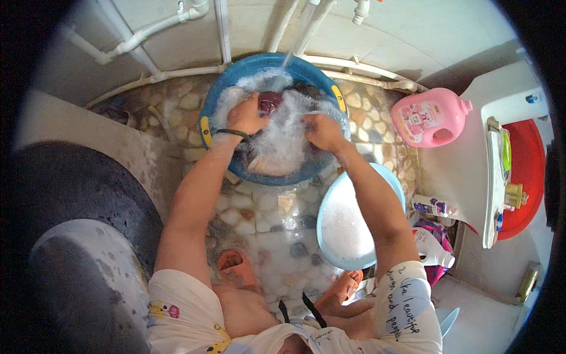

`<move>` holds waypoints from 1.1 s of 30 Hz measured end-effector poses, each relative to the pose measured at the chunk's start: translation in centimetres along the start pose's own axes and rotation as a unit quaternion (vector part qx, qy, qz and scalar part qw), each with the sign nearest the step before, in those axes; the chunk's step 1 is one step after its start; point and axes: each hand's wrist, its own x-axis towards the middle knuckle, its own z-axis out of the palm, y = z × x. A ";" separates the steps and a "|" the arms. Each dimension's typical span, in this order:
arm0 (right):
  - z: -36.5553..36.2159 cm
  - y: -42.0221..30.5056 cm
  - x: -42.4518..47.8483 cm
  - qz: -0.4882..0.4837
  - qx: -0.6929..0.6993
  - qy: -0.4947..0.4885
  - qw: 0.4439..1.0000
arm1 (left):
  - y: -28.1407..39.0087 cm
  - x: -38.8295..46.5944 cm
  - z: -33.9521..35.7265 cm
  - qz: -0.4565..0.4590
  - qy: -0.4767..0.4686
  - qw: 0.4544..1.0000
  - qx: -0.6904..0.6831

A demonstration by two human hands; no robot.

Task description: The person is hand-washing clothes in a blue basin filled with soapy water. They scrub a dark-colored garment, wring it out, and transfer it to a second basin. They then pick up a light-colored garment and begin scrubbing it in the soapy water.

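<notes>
A round blue plastic basin [247,177] stands on the floor before me, filled with foamy water and wet laundry. My left hand [246,116], with a dark bracelet at the wrist, grips a dark red cloth [269,102] in the basin's left half. On the right side, my right hand [323,132] is curled down into the white suds [285,132]; the foam hides its fingertips and whatever they may hold. Dark fabric [307,90] shows near the back rim, and a pale cloth [269,166] lies near the front. A thin water stream [288,57] falls into the back of the basin.
A light blue basin [325,221] holding suds stands under my right forearm. To the right are a pink detergent jug [422,117], a white bottle [431,250] and a red basin [526,186]. A dark round tub [84,177] stands left. White pipes [185,73] run along the wall.
</notes>
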 end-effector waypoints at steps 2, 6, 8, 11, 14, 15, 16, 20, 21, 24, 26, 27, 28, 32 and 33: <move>-5.0 -4.2 -3.2 0.001 -0.072 0.029 0.997 | 1.2 -0.6 -0.7 0.019 0.053 0.996 0.064; -11.9 -8.2 -6.1 -0.213 -0.119 0.246 0.938 | 3.1 -2.2 -2.5 0.182 0.062 0.981 0.034; -14.0 -10.1 -6.6 -0.184 -0.080 0.268 0.942 | 3.9 -2.9 -3.0 0.256 0.024 0.966 0.008; -16.5 -11.9 -6.7 -0.131 0.031 0.350 0.927 | 5.0 -3.6 -6.2 0.279 -0.020 0.940 -0.194; -19.0 -13.6 -6.4 -0.050 0.144 0.360 0.920 | 6.8 -5.0 -7.6 0.272 0.164 0.903 -0.289; -19.5 -13.7 -6.3 -0.022 0.161 0.355 0.921 | 7.1 -4.7 -7.6 0.280 0.205 0.888 -0.301; -19.4 -13.3 -5.8 -0.023 0.149 0.347 0.926 | 7.4 -4.8 -7.6 0.219 0.177 0.876 -0.393; -16.0 -12.1 -2.9 0.005 0.162 0.270 0.949 | 8.8 -4.9 -7.2 0.182 0.223 0.869 -0.402; -14.7 -11.5 -2.4 0.017 0.167 0.246 0.955 | 8.7 -4.5 -6.2 0.186 0.245 0.880 -0.362; -10.5 -7.1 -0.8 -0.020 0.177 0.133 0.975 | 7.2 -3.7 -3.4 0.151 0.128 0.969 -0.151; -7.5 -3.4 -0.2 -0.118 0.089 0.084 0.985 | 5.0 -2.7 -0.8 0.122 0.063 0.990 -0.032; -6.6 -2.0 0.1 -0.167 0.046 0.059 0.983 | 4.0 -2.5 0.6 0.142 0.081 0.986 0.023; -6.2 -1.4 0.0 -0.119 0.020 -0.033 0.992 | 3.4 -2.9 1.7 0.162 0.096 0.979 0.075; -2.8 -0.4 1.2 -0.012 0.010 -0.101 0.995 | 3.0 -2.1 3.7 0.094 0.029 0.989 0.113; -2.0 0.3 2.2 0.030 0.051 -0.093 0.994 | 3.2 -1.4 3.7 0.071 0.010 0.992 0.100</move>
